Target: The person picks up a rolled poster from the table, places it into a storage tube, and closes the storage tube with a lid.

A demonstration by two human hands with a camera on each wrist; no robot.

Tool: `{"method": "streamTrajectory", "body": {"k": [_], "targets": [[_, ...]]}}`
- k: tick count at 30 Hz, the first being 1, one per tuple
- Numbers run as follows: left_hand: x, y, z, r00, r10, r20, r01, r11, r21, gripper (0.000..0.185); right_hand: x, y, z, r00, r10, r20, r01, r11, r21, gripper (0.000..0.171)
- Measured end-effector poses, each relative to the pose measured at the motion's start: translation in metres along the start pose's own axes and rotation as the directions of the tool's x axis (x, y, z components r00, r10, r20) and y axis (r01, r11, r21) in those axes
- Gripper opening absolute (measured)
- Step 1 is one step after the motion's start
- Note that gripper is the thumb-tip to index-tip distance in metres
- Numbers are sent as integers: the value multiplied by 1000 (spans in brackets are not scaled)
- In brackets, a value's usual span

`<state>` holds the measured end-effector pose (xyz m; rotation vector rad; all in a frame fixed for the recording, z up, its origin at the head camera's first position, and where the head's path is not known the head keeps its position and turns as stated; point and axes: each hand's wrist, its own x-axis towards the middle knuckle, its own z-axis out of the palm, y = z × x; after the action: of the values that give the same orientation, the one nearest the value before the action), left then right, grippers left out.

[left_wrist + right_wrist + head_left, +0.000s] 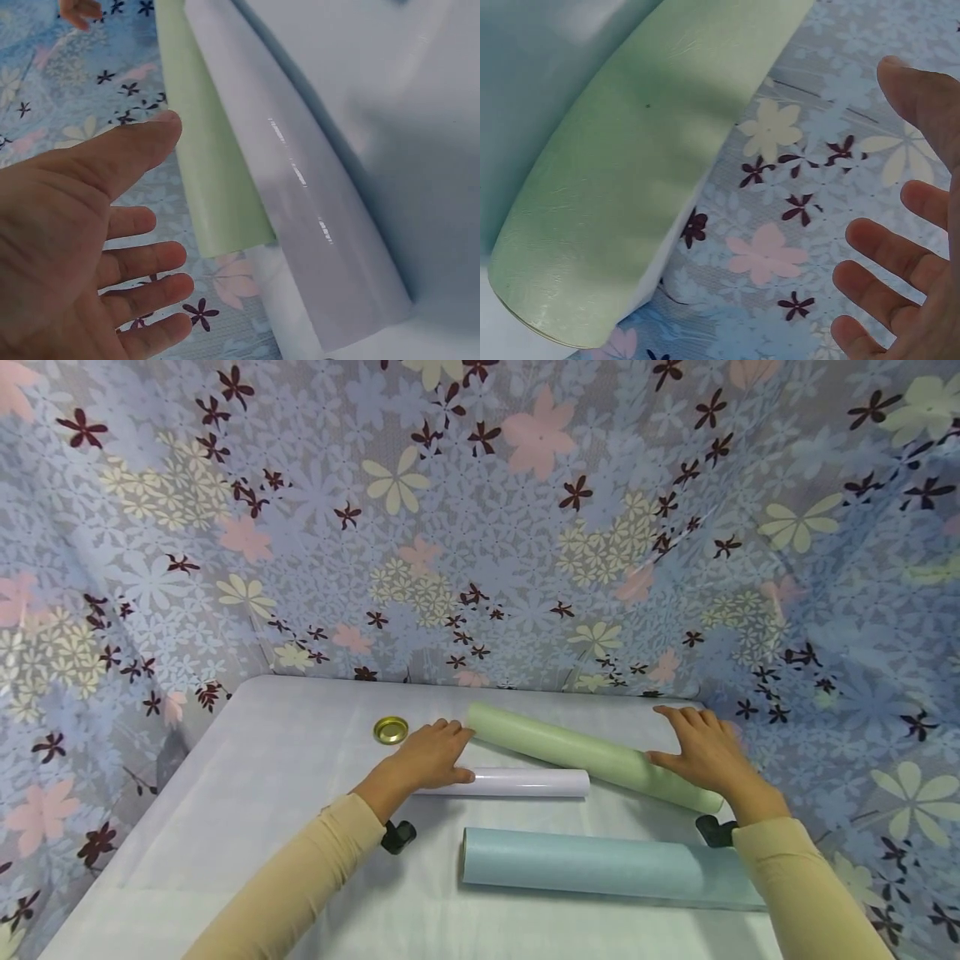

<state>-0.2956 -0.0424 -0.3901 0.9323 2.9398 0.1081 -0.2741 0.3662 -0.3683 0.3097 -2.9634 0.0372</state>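
Note:
A pale green roll [592, 756] lies slanted across the back of the table, and a glossy white roll [525, 782] lies in front of its left part. My left hand [433, 756] hovers over the white roll's left part, fingers spread and holding nothing; in the left wrist view it is apart from both rolls. Above the green roll's right end is my right hand [705, 752], its fingers parted and bare of any object. The right wrist view shows a gap between that hand [915, 262] and the green roll [622, 187]. Nearer me lies a thicker light blue roll [600, 864].
A small round gold-coloured lid or dish [391, 730] sits at the back left, beyond my left hand. The table [225, 793] has a white covering. Flower-printed fabric [480, 527] hangs behind it and along both sides.

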Motion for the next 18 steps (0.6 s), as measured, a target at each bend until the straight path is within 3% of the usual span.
{"method": "streamTrajectory", "body": {"k": [12, 18], "targets": [[2, -1, 16, 999, 17, 30, -20, 996, 89, 70, 14, 15, 25, 992, 22, 128, -19, 999, -30, 83], [3, -1, 24, 1000, 10, 23, -12, 997, 83, 69, 19, 17, 40, 984, 13, 176, -4, 999, -52, 85]]}}
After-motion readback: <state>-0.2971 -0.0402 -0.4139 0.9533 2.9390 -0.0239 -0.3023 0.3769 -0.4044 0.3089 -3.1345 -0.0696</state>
